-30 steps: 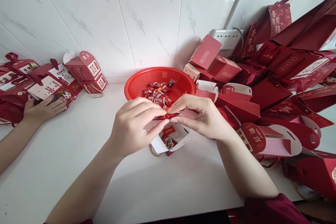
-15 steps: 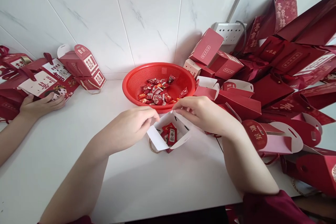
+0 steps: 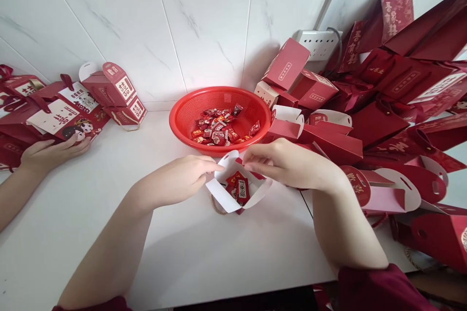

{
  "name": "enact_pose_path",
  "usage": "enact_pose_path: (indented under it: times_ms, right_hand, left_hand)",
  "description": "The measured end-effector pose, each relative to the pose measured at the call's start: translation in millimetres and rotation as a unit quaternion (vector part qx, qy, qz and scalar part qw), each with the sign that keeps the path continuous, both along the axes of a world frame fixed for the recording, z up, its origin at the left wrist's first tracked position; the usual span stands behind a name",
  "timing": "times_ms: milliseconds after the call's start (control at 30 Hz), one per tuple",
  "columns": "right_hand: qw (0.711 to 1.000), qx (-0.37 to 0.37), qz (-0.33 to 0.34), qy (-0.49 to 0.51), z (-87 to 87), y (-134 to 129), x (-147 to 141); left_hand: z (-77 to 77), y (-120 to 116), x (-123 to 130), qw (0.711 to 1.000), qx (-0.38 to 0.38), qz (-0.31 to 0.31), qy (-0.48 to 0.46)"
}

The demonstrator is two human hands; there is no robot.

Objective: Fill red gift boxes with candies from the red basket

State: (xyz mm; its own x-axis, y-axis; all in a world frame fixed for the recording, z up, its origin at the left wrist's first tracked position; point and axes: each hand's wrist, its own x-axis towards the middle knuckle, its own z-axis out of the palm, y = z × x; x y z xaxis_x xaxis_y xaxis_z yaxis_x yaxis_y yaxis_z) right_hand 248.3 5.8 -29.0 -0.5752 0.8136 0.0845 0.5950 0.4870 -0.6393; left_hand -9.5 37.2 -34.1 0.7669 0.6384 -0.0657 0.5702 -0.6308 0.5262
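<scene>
A small red gift box (image 3: pixel 228 202), white inside, stands on the white table with its flaps up and several red-wrapped candies (image 3: pixel 242 189) inside. My left hand (image 3: pixel 182 180) is at its left side, index finger stretched out against the back flap and no grip visible. At the back right corner my right hand (image 3: pixel 272 163) has its thumb and fingers pinched together on a flap of the box. Just behind the box sits a red plastic basket (image 3: pixel 178 129) with more wrapped candies (image 3: pixel 219 131) in it.
Red gift boxes (image 3: pixel 335 146) are piled on the right, near a white power strip (image 3: pixel 316 43) against the tiled wall. More boxes (image 3: pixel 113 92) stand at left, where another person's hand (image 3: pixel 54 153) touches one. A table edge (image 3: pixel 255 297) runs along the front.
The box's back flap now stands up between my hands. My right hand has shifted to the back right corner, and my left hand has lowered slightly. The box has moved slightly right.
</scene>
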Motion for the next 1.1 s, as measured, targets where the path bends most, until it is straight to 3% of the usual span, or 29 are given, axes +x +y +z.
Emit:
enact_pose_path:
  times_ms: [267, 433, 567, 667, 767, 833, 933, 1100]
  right_hand:
    - [0.978, -0.164, 0.12, -0.038, -6.7, 12, 7]
    - [0.967, -0.212, 0.14, -0.017, -13.6, 21, 9]
    - [0.98, -0.162, 0.112, -0.005, -20.8, 22, 2]
    - [0.993, -0.077, 0.034, -0.085, -24.3, 18, -7]
    - [0.974, -0.015, -0.087, -0.208, -23.7, 10, -14]
    - [0.957, -0.002, -0.132, -0.259, -21.2, 5, -18]
    - [0.952, -0.011, -0.131, -0.275, -17.3, 0, -20]
    - [0.961, -0.027, -0.09, -0.26, -18.7, 4, -18]
  left_hand:
    - [4.3, 3, 1, 0.998, -0.018, -0.038, 0.04]
    - [-2.0, 1, 8, 0.998, 0.023, 0.032, 0.053]
    - [-14.0, -3, 18, 0.996, 0.07, 0.054, 0.018]
    - [-19.6, -4, 22, 0.996, 0.068, 0.051, 0.015]
    - [-19.5, -3, 24, 0.996, 0.058, 0.053, 0.041]
    - [-17.4, -2, 24, 0.996, 0.059, 0.033, 0.06]
    - [-14.9, -6, 25, 0.996, 0.055, -0.003, 0.071]
    - [-20.4, -20, 27, 0.993, 0.029, -0.002, 0.112]
